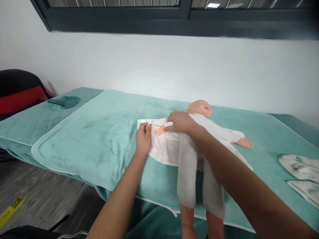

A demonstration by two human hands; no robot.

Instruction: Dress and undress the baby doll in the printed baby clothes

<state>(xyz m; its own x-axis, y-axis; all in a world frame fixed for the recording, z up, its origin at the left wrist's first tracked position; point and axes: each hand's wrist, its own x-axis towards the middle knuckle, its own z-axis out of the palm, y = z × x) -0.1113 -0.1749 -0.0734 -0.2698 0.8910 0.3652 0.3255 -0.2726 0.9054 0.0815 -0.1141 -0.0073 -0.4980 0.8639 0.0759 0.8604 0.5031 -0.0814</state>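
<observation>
Rightward, cloths (300,166) lie near doll (187,166).

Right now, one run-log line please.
doll: supine on teal cover | left grip: pinching white garment | right grip: holding doll's arm

A dark-framed window (184,11) tops the white wall (139,66)

Soft, even light; floor (52,189) perhaps blurry.
</observation>
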